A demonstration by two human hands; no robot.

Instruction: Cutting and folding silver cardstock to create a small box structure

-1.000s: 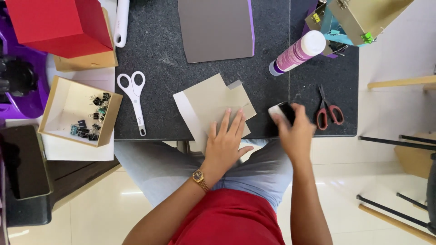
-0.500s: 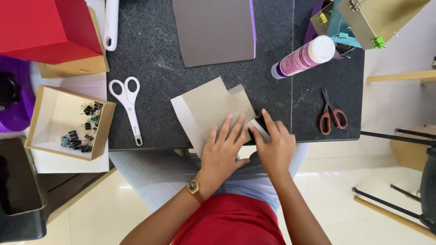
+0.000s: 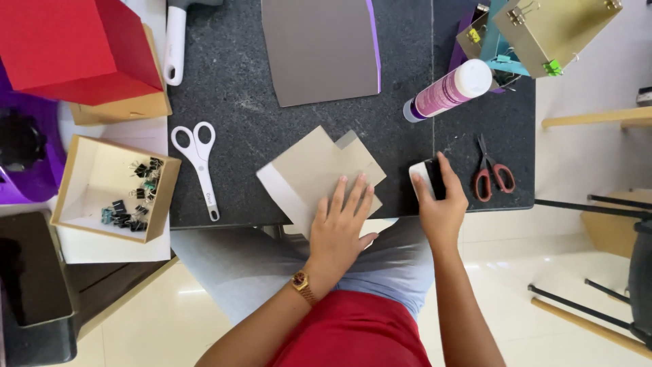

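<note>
My left hand lies flat, fingers spread, on a folded piece of tan cardboard at the near edge of the dark table. My right hand grips a small black and white block just right of the cardboard, resting it on the table. Red-handled scissors lie right beside that hand.
White scissors lie left of the cardboard. A grey sheet is at the back, a glue bottle on its side to the right. An open box of binder clips, a red box and a tan clipped box stand around.
My right hand, with the block, moved in against the cardboard beside my left hand, then back out to the right. My left hand stayed pressed on the cardboard.
</note>
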